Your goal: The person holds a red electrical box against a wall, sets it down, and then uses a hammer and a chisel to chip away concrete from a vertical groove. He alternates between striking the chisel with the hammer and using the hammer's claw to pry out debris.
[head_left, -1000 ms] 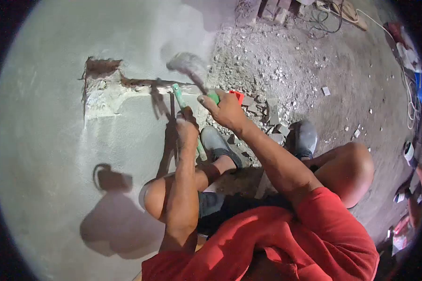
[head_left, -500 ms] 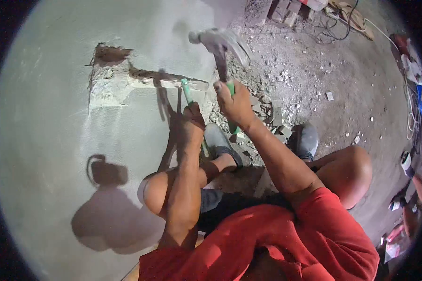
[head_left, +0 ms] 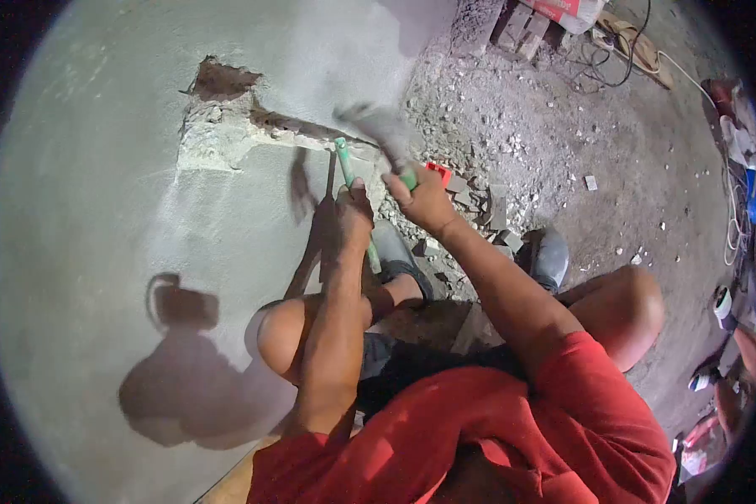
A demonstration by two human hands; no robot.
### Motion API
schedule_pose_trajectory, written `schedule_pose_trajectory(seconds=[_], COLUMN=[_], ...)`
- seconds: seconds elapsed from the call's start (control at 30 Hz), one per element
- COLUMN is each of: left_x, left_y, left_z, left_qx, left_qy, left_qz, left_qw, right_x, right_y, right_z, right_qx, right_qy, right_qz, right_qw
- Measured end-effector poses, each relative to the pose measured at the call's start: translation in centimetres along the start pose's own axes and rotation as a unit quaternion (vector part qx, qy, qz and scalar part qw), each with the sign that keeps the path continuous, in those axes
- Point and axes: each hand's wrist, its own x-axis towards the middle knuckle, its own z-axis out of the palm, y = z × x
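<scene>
My left hand (head_left: 355, 206) is closed around a green chisel (head_left: 344, 160), its end pointing up beside the broken groove (head_left: 311, 128) in the grey plastered wall (head_left: 84, 218). In my right hand (head_left: 426, 200) is a claw hammer (head_left: 380, 128) with a green grip, its head blurred by motion and close above the chisel's upper end. A rough square hole (head_left: 227, 81) opens at the groove's left end. Just beyond my right hand lies a small red box-like piece (head_left: 438, 174), partly covered by the hand.
Broken rubble (head_left: 479, 202) and pale chips cover the floor along the wall. My shoes (head_left: 549, 259) stand near it. Bricks (head_left: 521, 29) and a red-and-white bag (head_left: 563, 10) sit at the top. Cables (head_left: 626, 55) and assorted items line the right edge.
The hammer has swung down toward the chisel, and my right hand has dropped slightly. The red piece now shows beside it. The view has shifted a little.
</scene>
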Motion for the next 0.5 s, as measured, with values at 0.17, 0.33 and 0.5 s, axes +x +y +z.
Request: schedule_pose_trajectory(seconds=[0.17,0.33,0.5], left_x=[-2.5,-1.9,-4.1], left_y=[5.1,2.6,2.2], left_z=[1.0,0.1,2.5], left_qx=[0.000,-0.264,0.216], left_qy=[-0.001,-0.082,0.031], left_qz=[-0.045,-0.238,0.076], left_qw=[0.999,0.931,0.973], right_x=[1.5,1.9,1.3], right_y=[1.4,-0.1,0.3], right_z=[-2.4,-3.8,-4.3], right_qx=[-0.080,0.004,0.069], right_qy=[-0.075,0.027,0.054], right_qz=[0.081,0.063,0.099], right_qw=[0.991,0.998,0.991])
